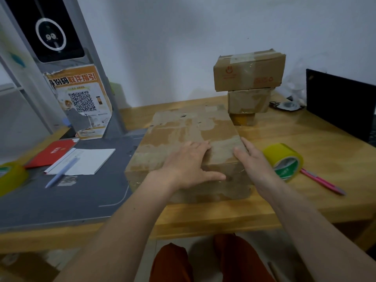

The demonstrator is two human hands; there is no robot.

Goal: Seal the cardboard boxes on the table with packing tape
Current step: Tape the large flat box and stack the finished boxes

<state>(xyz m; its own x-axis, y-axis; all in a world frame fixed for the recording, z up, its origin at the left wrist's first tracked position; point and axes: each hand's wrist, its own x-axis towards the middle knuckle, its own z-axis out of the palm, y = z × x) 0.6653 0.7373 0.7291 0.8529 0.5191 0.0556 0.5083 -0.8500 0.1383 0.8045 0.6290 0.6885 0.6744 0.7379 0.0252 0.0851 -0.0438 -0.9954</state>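
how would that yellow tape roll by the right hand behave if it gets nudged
The yellow tape roll seems to stand tilted on its rim, so a nudge would probably set it rolling across the smooth wooden table or tip it flat. It looks like a stiff ring, likely easy to grip through the core. The pink pen beside it might stop a short roll.

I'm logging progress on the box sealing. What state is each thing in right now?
Large cardboard box: flaps closed, lying flat, both hands on it.
Left hand: open, pressing the box top.
Right hand: open, against the box's right edge.
Yellow tape roll: on the table, unheld.
Stacked boxes: closed, taped.
Pink pen: lying unheld.
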